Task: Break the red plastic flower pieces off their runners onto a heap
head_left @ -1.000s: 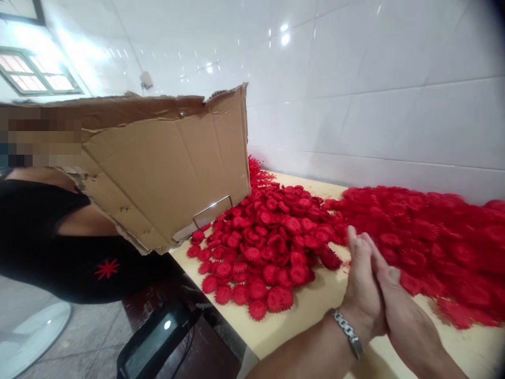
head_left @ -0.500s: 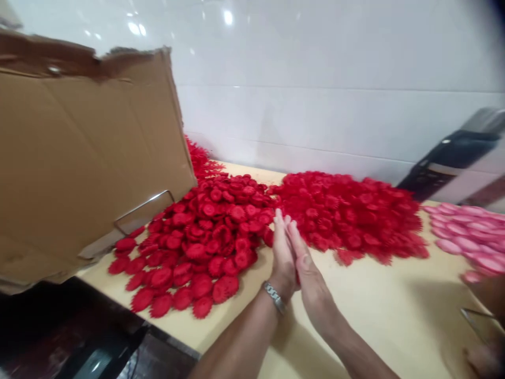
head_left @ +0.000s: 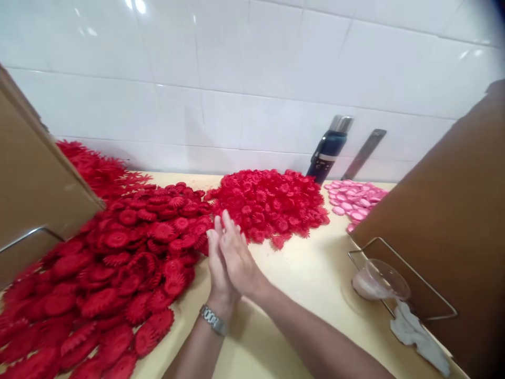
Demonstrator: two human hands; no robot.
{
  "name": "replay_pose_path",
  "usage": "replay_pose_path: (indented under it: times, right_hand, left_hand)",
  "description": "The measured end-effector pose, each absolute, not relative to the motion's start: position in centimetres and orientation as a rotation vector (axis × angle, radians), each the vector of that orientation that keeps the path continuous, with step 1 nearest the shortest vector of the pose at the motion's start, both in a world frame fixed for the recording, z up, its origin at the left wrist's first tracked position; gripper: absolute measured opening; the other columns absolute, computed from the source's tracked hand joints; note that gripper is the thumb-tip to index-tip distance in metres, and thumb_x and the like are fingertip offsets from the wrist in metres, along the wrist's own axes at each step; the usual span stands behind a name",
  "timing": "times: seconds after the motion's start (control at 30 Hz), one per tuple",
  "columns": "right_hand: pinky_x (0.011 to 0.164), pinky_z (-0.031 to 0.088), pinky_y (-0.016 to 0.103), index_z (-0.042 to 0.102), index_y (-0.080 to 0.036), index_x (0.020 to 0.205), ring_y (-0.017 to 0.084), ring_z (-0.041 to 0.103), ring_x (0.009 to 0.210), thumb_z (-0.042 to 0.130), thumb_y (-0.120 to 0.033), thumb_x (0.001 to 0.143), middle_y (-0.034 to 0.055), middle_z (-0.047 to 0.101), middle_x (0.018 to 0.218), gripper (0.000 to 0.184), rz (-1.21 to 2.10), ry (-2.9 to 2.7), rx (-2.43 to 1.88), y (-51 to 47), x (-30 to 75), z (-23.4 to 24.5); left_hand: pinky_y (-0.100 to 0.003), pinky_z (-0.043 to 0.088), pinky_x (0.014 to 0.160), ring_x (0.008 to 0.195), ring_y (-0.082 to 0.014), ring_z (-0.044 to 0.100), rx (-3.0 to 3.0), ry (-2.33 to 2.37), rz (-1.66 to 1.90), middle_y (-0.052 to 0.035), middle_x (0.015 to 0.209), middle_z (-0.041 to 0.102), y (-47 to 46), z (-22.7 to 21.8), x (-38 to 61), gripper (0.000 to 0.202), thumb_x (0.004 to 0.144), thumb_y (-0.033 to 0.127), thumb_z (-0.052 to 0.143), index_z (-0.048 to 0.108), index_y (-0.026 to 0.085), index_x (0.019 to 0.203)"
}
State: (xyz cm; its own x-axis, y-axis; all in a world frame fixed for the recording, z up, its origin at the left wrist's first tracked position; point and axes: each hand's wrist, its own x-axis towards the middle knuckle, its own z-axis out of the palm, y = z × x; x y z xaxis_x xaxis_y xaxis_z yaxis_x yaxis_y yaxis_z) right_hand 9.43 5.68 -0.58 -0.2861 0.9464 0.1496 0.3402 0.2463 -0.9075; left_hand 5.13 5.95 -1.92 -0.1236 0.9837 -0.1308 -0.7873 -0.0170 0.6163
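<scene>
My left hand and my right hand are pressed palm to palm above the pale table, fingers stretched and pointing forward. Whatever lies between the palms is hidden. A metal watch circles my left wrist. Just left of the hands spreads a heap of red, disc-shaped pieces with fringed edges. Beyond the fingertips lies a second heap of smaller red fringed pieces. Both heaps look like fabric or foam flower parts.
Cardboard panels stand at left and right. Against the tiled wall lean a dark flask and a flat strip. Pink discs, spiky red pieces, a clear cup, a wire stand and a white cloth lie around.
The view has swung right, bringing the right panel, cup and cloth into sight. My palms stay together; a sliver of red that showed between them near the wrists is no longer visible.
</scene>
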Motion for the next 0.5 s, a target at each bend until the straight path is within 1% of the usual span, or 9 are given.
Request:
replay_pose_path:
  times: [0.07, 0.13, 0.2, 0.27, 0.33, 0.4, 0.5]
  right_hand:
    - [0.111, -0.008, 0.047, 0.007, -0.028, 0.144, 0.016, -0.001, 0.139, 0.013, -0.057, 0.090, -0.0034, 0.011, 0.150, 0.062, 1.018, -1.733, -1.213, 7.4, 9.5, -0.3]
    - [0.111, -0.009, 0.047, 0.007, -0.027, 0.144, 0.016, 0.000, 0.139, 0.013, -0.057, 0.090, -0.0029, 0.013, 0.150, 0.062, 1.034, -1.718, -1.204, 7.9, 9.6, -0.1]
    - [0.112, -0.005, 0.045, 0.009, -0.027, 0.144, 0.016, 0.002, 0.139, 0.013, -0.057, 0.090, -0.0032, 0.013, 0.150, 0.062, 1.062, -1.740, -1.169, 6.8, 9.6, 0.0]
    - [0.113, -0.002, 0.043, 0.009, -0.029, 0.144, 0.015, 0.004, 0.139, 0.013, -0.057, 0.090, -0.0052, 0.012, 0.150, 0.060, 1.057, -1.798, -1.109, 4.9, 9.5, 0.1]
    - [0.113, 0.000, 0.043, 0.007, -0.032, 0.143, 0.015, 0.003, 0.139, 0.013, -0.059, 0.089, -0.0068, 0.009, 0.150, 0.061, 1.055, -1.818, -1.089, 3.9, 9.5, 0.2]
    - [0.113, -0.002, 0.046, 0.005, -0.031, 0.143, 0.017, 0.001, 0.139, 0.012, -0.061, 0.088, -0.0056, 0.007, 0.150, 0.064, 1.071, -1.776, -1.136, 4.7, 9.4, 0.2]
    - [0.110, -0.005, 0.051, 0.005, -0.029, 0.143, 0.018, 0.000, 0.139, 0.013, -0.061, 0.088, -0.0025, 0.010, 0.150, 0.065, 1.075, -1.693, -1.210, 7.7, 9.4, 0.1]
  left_hand:
    - [-0.031, 0.026, 0.108, 0.130, -0.0167, 0.034, 0.441, 0.623, 1.569, 0.0003, 0.140, 0.042, 5.8, -2.0, 6.0, 0.049, 0.083, 0.057, 0.036, 0.054, 0.030, 0.121]
    - [-0.030, 0.024, 0.109, 0.131, -0.0160, 0.033, 0.468, 0.631, 1.581, -0.0002, 0.138, 0.045, 5.9, -2.0, 6.1, 0.051, 0.082, 0.058, 0.037, 0.055, 0.030, 0.120]
    - [-0.031, 0.024, 0.109, 0.131, -0.0153, 0.032, 0.439, 0.681, 1.583, -0.0003, 0.137, 0.046, 6.1, -2.1, 5.3, 0.051, 0.081, 0.060, 0.037, 0.054, 0.031, 0.120]
    - [-0.034, 0.027, 0.107, 0.132, -0.0163, 0.031, 0.381, 0.733, 1.569, 0.0000, 0.137, 0.046, 6.5, -1.9, 4.2, 0.054, 0.080, 0.063, 0.035, 0.052, 0.034, 0.122]
    - [-0.036, 0.028, 0.106, 0.132, -0.0172, 0.030, 0.341, 0.759, 1.556, 0.0017, 0.138, 0.045, 6.7, -1.7, 3.7, 0.054, 0.080, 0.065, 0.032, 0.051, 0.037, 0.122]
    - [-0.036, 0.026, 0.107, 0.133, -0.0167, 0.028, 0.362, 0.732, 1.564, 0.0031, 0.140, 0.042, 6.6, -1.4, 4.2, 0.052, 0.081, 0.063, 0.031, 0.051, 0.037, 0.122]
    - [-0.035, 0.022, 0.109, 0.133, -0.0170, 0.028, 0.473, 0.625, 1.614, 0.0032, 0.141, 0.041, 6.2, -1.1, 5.5, 0.051, 0.082, 0.060, 0.034, 0.053, 0.033, 0.120]
